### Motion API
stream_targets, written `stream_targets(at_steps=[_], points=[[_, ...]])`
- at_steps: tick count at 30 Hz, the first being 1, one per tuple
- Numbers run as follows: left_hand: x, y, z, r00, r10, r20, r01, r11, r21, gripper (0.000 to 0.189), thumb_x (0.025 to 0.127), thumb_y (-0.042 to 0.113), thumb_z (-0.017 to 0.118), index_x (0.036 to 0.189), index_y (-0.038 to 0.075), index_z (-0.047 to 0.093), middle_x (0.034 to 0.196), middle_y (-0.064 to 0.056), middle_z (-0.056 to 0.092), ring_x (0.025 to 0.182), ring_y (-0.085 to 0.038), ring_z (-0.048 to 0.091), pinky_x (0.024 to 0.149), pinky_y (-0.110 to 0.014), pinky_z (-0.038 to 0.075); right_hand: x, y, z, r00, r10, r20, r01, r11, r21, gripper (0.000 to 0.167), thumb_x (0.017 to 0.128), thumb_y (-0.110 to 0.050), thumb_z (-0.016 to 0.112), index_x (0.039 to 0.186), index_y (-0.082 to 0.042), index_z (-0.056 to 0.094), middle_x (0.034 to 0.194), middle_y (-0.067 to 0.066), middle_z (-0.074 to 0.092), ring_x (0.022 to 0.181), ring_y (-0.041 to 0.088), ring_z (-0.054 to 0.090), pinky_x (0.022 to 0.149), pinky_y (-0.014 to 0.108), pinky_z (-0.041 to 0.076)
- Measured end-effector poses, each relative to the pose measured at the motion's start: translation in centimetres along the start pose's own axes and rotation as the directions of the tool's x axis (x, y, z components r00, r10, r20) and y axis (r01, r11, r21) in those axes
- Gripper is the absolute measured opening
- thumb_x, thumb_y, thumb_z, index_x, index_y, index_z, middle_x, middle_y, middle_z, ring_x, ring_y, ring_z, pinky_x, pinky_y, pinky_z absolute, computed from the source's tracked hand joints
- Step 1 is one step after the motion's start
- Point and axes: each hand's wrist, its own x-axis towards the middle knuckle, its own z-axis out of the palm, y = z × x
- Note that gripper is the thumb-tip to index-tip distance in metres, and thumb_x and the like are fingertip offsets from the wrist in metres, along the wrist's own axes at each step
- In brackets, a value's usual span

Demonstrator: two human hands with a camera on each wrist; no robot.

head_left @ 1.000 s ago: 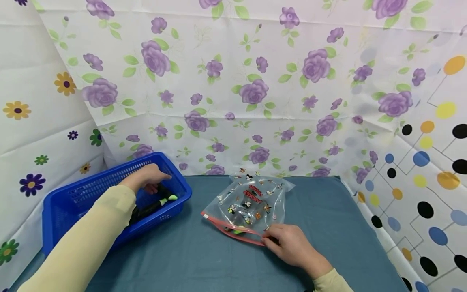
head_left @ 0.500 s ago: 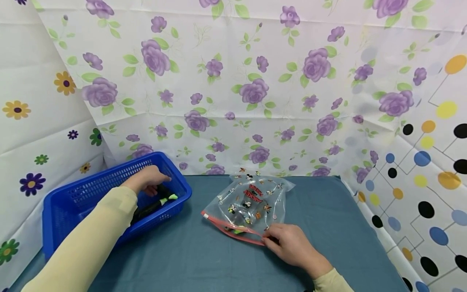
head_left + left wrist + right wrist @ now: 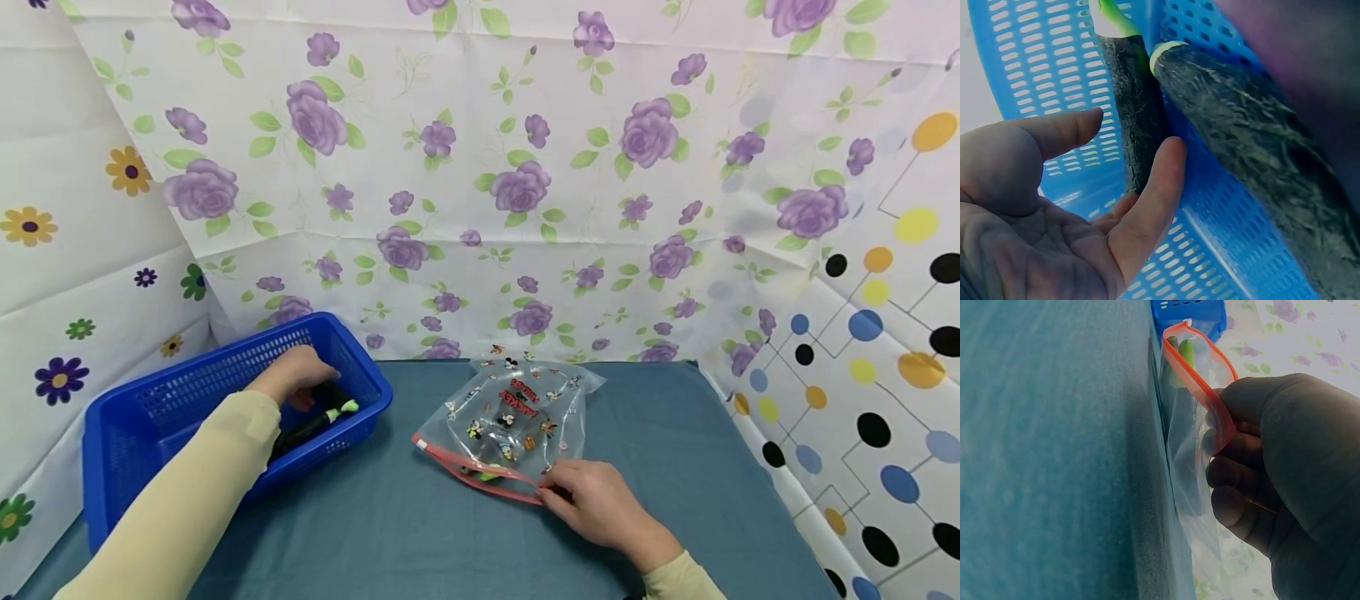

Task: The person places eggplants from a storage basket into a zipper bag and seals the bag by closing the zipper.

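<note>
Inside the blue plastic basket (image 3: 341, 437), my left hand (image 3: 294, 373) reaches down at the right end. Two dark, wrinkled-skinned eggplants with pale green stem ends lie there. In the left wrist view, the thinner eggplant (image 3: 1138, 112) lies between my spread thumb and fingers, a gap showing at the thumb. The thicker eggplant (image 3: 1241, 137) is beside it, to the right. With my right hand (image 3: 600, 504) I pinch the red-edged mouth of a clear zip bag (image 3: 517, 412) printed with cartoon figures. A green-stemmed eggplant (image 3: 1186, 356) shows inside the bag, its body partly hidden.
A teal cloth (image 3: 420, 542) covers the table under the basket and bag. Behind hangs a sheet with purple flowers (image 3: 525, 187). A dotted sheet (image 3: 873, 433) borders the right side and a daisy-patterned one (image 3: 63, 379) the left.
My left hand has shifted slightly left and lower within the basket. The right hand keeps its hold on the bag's mouth, and the bag lies where it was.
</note>
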Motion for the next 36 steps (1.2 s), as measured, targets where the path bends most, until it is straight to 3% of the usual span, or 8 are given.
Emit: stream_targets(at_steps=[3,8,16,22,29,33,36], points=[[0.1,-0.3,0.1,1.000,-0.021,-0.019,0.021,1.000,-0.004,0.037,0.106,0.019,0.068,0.120,-0.015,0.064,0.110,-0.031,0.069,0.078,-0.039,0.078,0.069,-0.048,0.069,0.0,0.0,0.1,1.000,0.004,0.004,-0.004,1.000,-0.003,0.012,0.099,-0.017,0.087,0.096,-0.026,0.080,0.085,-0.019,0.066,0.069,-0.009,0.053,0.060,0.017,0.048],[0.3,-0.9,0.4,0.999,-0.023,-0.042,0.025,0.999,0.037,0.032,0.106,0.019,0.067,0.112,-0.012,0.067,0.103,-0.028,0.070,0.075,-0.037,0.077,0.066,-0.047,0.068,0.0,0.0,0.1,1.000,0.002,0.002,-0.002,1.000,0.000,0.012,0.099,-0.016,0.087,0.095,-0.026,0.080,0.084,-0.018,0.067,0.069,-0.009,0.053,0.059,0.017,0.048],[0.2,-0.9,0.4,0.998,-0.060,-0.026,0.061,0.998,0.013,0.036,0.107,0.022,0.068,0.115,-0.013,0.067,0.106,-0.028,0.070,0.079,-0.039,0.078,0.068,-0.047,0.068,0.1,-0.1,0.0,1.000,0.001,0.005,-0.001,1.000,0.008,0.012,0.099,-0.016,0.086,0.096,-0.025,0.080,0.084,-0.018,0.067,0.069,-0.008,0.053,0.059,0.018,0.048],[-0.3,-0.8,0.7,0.998,-0.054,-0.012,0.054,0.998,-0.016,0.041,0.107,0.023,0.071,0.125,-0.014,0.064,0.119,-0.032,0.068,0.082,-0.040,0.079,0.070,-0.049,0.069,0.2,-0.1,-0.1,1.000,0.000,0.012,0.000,1.000,0.011,0.011,0.100,-0.015,0.086,0.097,-0.025,0.081,0.085,-0.017,0.067,0.069,-0.008,0.054,0.060,0.019,0.049],[-0.3,-0.5,1.0,0.999,-0.036,-0.025,0.035,0.999,-0.039,0.036,0.105,0.017,0.074,0.121,-0.013,0.064,0.118,-0.031,0.065,0.078,-0.038,0.079,0.069,-0.046,0.069,0.1,0.0,-0.1,1.000,-0.002,0.003,0.002,1.000,0.015,0.012,0.099,-0.015,0.086,0.097,-0.025,0.081,0.085,-0.018,0.066,0.069,-0.008,0.053,0.059,0.019,0.047],[0.2,-0.7,1.0,0.998,-0.050,-0.029,0.049,0.998,-0.043,0.034,0.101,0.013,0.075,0.120,-0.013,0.065,0.116,-0.028,0.065,0.074,-0.037,0.079,0.067,-0.045,0.069,0.0,0.1,-0.1,1.000,-0.013,-0.011,0.013,1.000,0.002,0.013,0.098,-0.015,0.087,0.097,-0.026,0.081,0.084,-0.019,0.065,0.069,-0.008,0.053,0.059,0.019,0.047],[1.5,-1.4,1.0,0.997,-0.071,-0.020,0.069,0.996,-0.048,0.032,0.097,0.012,0.078,0.116,-0.010,0.065,0.113,-0.024,0.063,0.072,-0.037,0.079,0.065,-0.046,0.069,0.0,0.1,0.0,1.000,-0.022,-0.019,0.022,1.000,-0.007,0.014,0.098,-0.015,0.088,0.096,-0.027,0.080,0.084,-0.019,0.065,0.069,-0.008,0.053,0.059,0.018,0.047]])
